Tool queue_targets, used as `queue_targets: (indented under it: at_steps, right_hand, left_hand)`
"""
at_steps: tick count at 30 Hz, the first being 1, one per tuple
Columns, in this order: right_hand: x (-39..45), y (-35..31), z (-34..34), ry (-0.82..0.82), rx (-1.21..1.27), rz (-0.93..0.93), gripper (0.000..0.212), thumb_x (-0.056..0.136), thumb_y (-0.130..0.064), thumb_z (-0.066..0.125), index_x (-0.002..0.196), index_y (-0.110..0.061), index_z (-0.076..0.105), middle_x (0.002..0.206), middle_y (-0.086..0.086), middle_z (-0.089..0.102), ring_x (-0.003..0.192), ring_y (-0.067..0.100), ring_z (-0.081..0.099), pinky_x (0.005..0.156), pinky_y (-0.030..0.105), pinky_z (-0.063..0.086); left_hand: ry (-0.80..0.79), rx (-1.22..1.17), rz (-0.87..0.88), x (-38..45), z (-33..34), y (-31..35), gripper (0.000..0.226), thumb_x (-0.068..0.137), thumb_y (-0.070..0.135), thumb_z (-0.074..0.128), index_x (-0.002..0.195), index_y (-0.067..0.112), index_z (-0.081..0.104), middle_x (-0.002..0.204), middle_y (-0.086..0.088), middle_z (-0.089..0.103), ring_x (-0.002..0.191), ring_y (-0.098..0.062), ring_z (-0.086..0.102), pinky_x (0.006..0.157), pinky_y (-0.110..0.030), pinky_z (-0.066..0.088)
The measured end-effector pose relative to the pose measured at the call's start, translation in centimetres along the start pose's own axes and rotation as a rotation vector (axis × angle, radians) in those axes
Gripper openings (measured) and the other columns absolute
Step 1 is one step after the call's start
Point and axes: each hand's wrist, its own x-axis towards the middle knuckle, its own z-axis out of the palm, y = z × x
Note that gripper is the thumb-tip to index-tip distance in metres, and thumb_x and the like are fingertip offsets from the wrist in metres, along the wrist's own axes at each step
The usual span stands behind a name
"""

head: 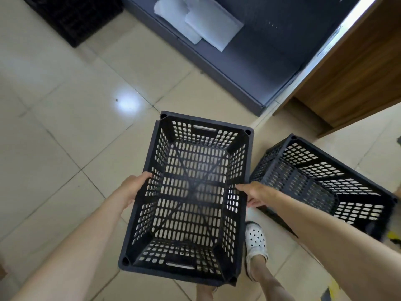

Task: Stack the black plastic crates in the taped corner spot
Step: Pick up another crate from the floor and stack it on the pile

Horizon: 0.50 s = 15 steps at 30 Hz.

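I hold an empty black perforated crate [191, 192] in front of me, above the tiled floor, its open top facing me. My left hand [134, 187] grips its left long rim and my right hand [253, 193] grips its right long rim. A second black crate [325, 181] stands on the floor to the right, close to my right forearm. A dark crate-like shape [73, 18] sits at the top left on the floor. Yellow tape [334, 287] shows at the bottom right edge.
A dark low platform [249, 68] with white sheets [201, 20] on it runs across the top. A wooden cabinet [355, 77] stands at the right. My foot in a white perforated clog [256, 242] is under the crate's right side. Beige tiles [65, 127] spread to the left.
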Motion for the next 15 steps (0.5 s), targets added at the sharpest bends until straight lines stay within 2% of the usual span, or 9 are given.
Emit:
queue_targets:
  at_steps: [3,5,6,7,9,10,12,13,15]
  right_hand:
    - [-5.4,-3.8,-0.7,-0.018,-0.039,-0.062,0.039,0.101,-0.025,0.044,0.132,-0.004,0.049,0.135,0.014,0.055,0.109,0.026,0.059,0.073,0.026,0.051]
    - [-9.2,-6.3,-1.3,-0.011,-0.062,-0.105,0.03,0.1,-0.014,0.043,0.126,0.0,0.05,0.135,0.015,0.054,0.114,0.027,0.058,0.086,0.032,0.054]
    - [-11.2,-7.6,-1.6,-0.004,-0.077,-0.13,0.032,0.1,-0.012,0.043,0.128,0.002,0.05,0.136,0.016,0.053,0.117,0.029,0.057,0.093,0.034,0.052]
    - [-13.5,-8.9,-1.9,0.001,-0.101,-0.159,0.034,0.1,-0.011,0.042,0.13,0.002,0.048,0.136,0.017,0.052,0.117,0.029,0.057,0.092,0.033,0.052]
    - [-18.3,-11.1,-2.1,0.009,-0.146,-0.223,0.03,0.102,-0.012,0.039,0.126,0.001,0.049,0.129,0.016,0.053,0.105,0.025,0.057,0.072,0.026,0.052]
    - [-20.7,-12.0,-2.2,0.014,-0.158,-0.26,0.023,0.102,-0.011,0.038,0.117,0.0,0.052,0.122,0.015,0.055,0.097,0.022,0.056,0.061,0.022,0.047]
    - [-24.9,-13.5,-2.3,0.042,-0.167,-0.305,0.02,0.102,-0.01,0.038,0.09,-0.005,0.053,0.104,0.01,0.059,0.079,0.016,0.056,0.052,0.019,0.045]
    - [-26.9,-14.1,-2.3,0.049,-0.191,-0.327,0.022,0.1,-0.008,0.041,0.082,-0.007,0.052,0.096,0.008,0.06,0.074,0.014,0.055,0.055,0.019,0.049]
    - [-29.9,-15.1,-2.5,0.054,-0.29,-0.38,0.017,0.098,-0.007,0.046,0.084,-0.008,0.056,0.099,0.01,0.061,0.084,0.017,0.059,0.077,0.026,0.054]
  left_hand:
    - [0.019,0.01,0.013,-5.1,-4.7,1.7,0.03,0.1,0.035,0.045,0.097,0.008,0.058,0.084,-0.005,0.057,0.071,-0.018,0.05,0.073,-0.029,0.038]
    - [0.051,0.005,0.028,-8.5,-7.7,2.9,0.026,0.1,0.031,0.045,0.086,0.011,0.053,0.08,-0.004,0.054,0.07,-0.018,0.049,0.08,-0.03,0.036]
    - [0.075,0.013,0.04,-9.7,-9.3,3.3,0.024,0.1,0.029,0.045,0.087,0.01,0.052,0.08,-0.004,0.054,0.073,-0.019,0.05,0.079,-0.029,0.037]
    - [0.094,0.023,0.056,-11.3,-10.8,3.7,0.023,0.1,0.029,0.046,0.092,0.009,0.053,0.083,-0.006,0.056,0.078,-0.022,0.053,0.079,-0.03,0.039]
    - [0.136,0.074,0.069,-13.7,-13.8,3.9,0.029,0.098,0.031,0.047,0.105,0.004,0.056,0.098,-0.012,0.064,0.094,-0.028,0.055,0.089,-0.035,0.04]
    - [0.16,0.106,0.076,-14.8,-15.2,3.8,0.033,0.097,0.031,0.048,0.108,0.002,0.057,0.105,-0.015,0.065,0.097,-0.029,0.056,0.092,-0.038,0.039]
    - [0.199,0.149,0.121,-17.7,-17.8,3.7,0.037,0.097,0.031,0.048,0.108,-0.002,0.059,0.108,-0.018,0.067,0.098,-0.032,0.061,0.09,-0.038,0.043]
    - [0.227,0.177,0.144,-19.2,-18.9,3.6,0.038,0.096,0.032,0.049,0.107,-0.003,0.06,0.107,-0.018,0.069,0.098,-0.033,0.063,0.087,-0.038,0.046]
    - [0.288,0.247,0.186,-21.7,-20.7,3.4,0.038,0.096,0.033,0.05,0.104,-0.003,0.06,0.102,-0.017,0.07,0.092,-0.031,0.065,0.082,-0.036,0.049]
